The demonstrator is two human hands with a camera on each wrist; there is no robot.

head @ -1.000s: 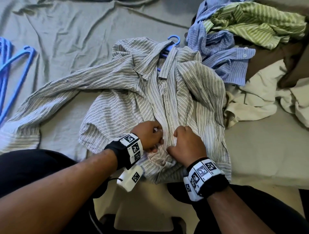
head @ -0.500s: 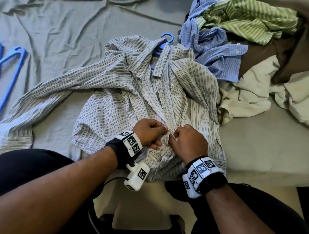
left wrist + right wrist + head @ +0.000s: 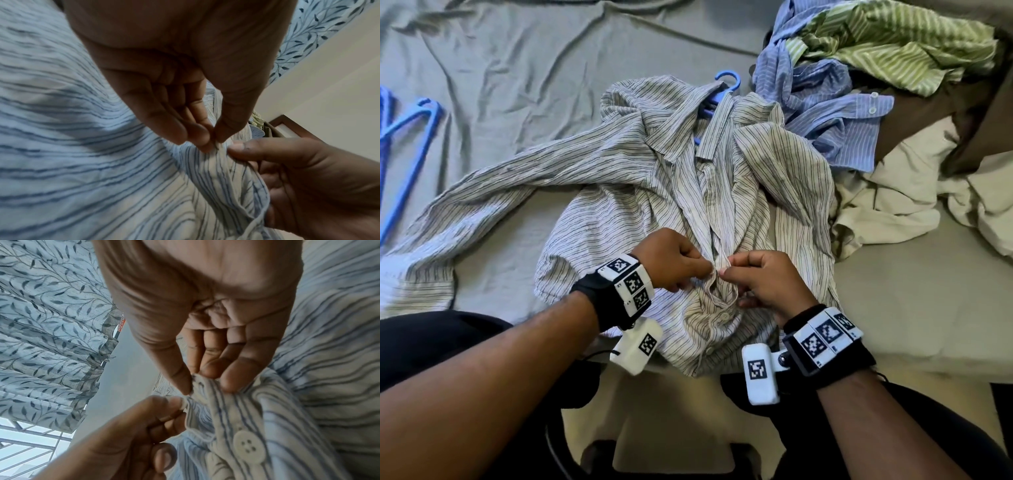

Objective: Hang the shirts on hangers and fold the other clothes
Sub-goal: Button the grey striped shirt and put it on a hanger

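A white shirt with thin dark stripes (image 3: 640, 192) lies front-up on the bed, a blue hanger (image 3: 726, 84) inside its collar with the hook poking out. Low on the front, my left hand (image 3: 674, 263) pinches one edge of the button placket (image 3: 218, 155) between thumb and fingertips. My right hand (image 3: 760, 281) pinches the facing edge (image 3: 197, 386) right beside it, thumbs almost touching. A white button (image 3: 248, 447) shows just below the pinch in the right wrist view.
A heap of clothes sits at the right: a blue striped shirt (image 3: 825, 113), a green striped shirt (image 3: 893, 51), brown cloth (image 3: 928, 113) and cream garments (image 3: 887, 202). Spare blue hangers (image 3: 404, 150) lie at the far left on the grey sheet (image 3: 517, 68).
Both hands lifted slightly off the shirt front and now pinch the placket edges together with thumbs and fingertips; before, the knuckles were pressed down on the fabric.
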